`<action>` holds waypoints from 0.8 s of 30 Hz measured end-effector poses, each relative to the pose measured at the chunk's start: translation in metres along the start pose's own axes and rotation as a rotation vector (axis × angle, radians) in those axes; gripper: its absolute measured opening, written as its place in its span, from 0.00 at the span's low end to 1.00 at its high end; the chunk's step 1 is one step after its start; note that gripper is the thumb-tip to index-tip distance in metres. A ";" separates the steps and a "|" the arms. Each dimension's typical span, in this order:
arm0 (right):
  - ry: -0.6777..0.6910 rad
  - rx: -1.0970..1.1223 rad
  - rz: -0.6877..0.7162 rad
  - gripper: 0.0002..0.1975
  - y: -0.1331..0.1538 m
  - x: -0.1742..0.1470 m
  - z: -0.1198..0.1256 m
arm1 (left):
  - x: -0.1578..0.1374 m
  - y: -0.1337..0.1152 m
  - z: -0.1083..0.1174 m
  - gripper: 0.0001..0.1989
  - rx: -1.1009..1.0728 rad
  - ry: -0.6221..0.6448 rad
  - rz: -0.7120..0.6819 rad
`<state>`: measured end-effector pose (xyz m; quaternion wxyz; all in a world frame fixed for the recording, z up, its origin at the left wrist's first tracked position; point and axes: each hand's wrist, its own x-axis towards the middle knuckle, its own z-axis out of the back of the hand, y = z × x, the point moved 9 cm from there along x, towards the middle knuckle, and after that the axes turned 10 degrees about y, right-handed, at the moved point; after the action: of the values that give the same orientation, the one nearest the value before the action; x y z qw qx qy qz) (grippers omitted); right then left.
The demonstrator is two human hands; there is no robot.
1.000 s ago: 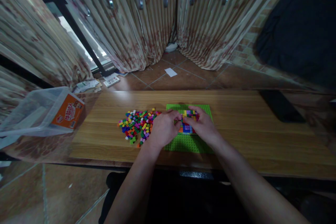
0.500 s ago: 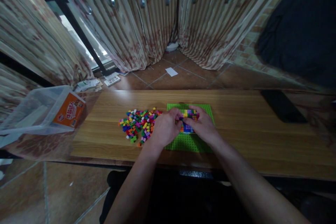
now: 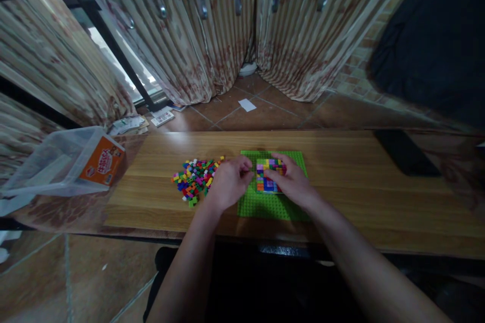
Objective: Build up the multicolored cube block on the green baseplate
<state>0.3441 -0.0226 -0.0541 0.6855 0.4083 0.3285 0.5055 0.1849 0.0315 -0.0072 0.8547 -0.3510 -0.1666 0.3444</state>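
On a green studded baseplate sits a square block of multicoloured toy bricks, with blue, orange, yellow and purple among them. My right hand grips this block from the right, its thumb over the top and its fingers at the far side. My left hand is over the plate's left edge, apart from the block. Its fingers are curled together, and whether a small brick is between them is hidden. Partly behind that hand lies a heap of loose bricks in many colours.
The wooden table carries a dark phone-like slab at the right. A clear plastic bin with an orange label stands at the left. Beyond the table are a tiled floor, a white paper and striped curtains.
My left hand has moved left, off the brick block, uncovering its left side. My right hand stays on the block. The camera view has shifted slightly.
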 end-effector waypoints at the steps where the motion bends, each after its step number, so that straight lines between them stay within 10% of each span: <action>1: 0.016 0.027 -0.007 0.26 -0.002 0.000 0.000 | -0.002 0.004 0.007 0.02 -0.004 -0.011 0.014; 9: 0.002 0.043 -0.006 0.22 -0.005 0.000 0.001 | -0.020 0.036 0.046 0.05 0.174 -0.014 0.135; 24: 0.012 0.021 -0.058 0.23 -0.013 0.001 -0.001 | -0.022 0.047 0.034 0.11 0.263 0.140 0.107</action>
<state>0.3490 -0.0230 -0.0668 0.6935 0.4030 0.3495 0.4843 0.1291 0.0564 -0.0177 0.8832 -0.2677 -0.0411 0.3828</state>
